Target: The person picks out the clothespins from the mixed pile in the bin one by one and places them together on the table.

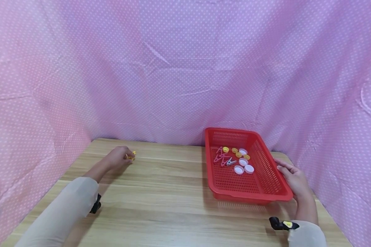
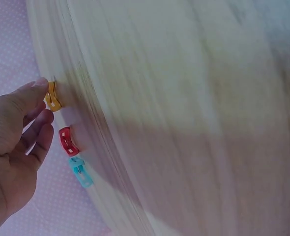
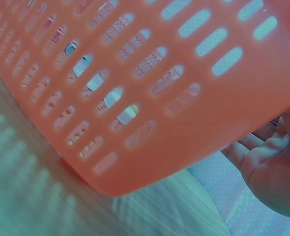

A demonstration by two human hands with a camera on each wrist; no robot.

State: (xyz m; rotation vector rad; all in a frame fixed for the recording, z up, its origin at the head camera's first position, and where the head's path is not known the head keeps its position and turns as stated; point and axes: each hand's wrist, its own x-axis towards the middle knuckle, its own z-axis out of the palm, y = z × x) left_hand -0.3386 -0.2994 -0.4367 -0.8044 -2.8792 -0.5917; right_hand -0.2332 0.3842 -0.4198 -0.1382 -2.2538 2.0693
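A light wooden table (image 1: 173, 192) with a long straight grain is seen in the foreground, its far edge set against the backdrop. The space behind and to both sides is closed off by a pink cloth (image 1: 179, 68) printed with small white dots, which is hung in loose folds and creases and is drawn down past the table's edges. The whole scene is lit evenly and softly, with only faint shadows cast on the tabletop.
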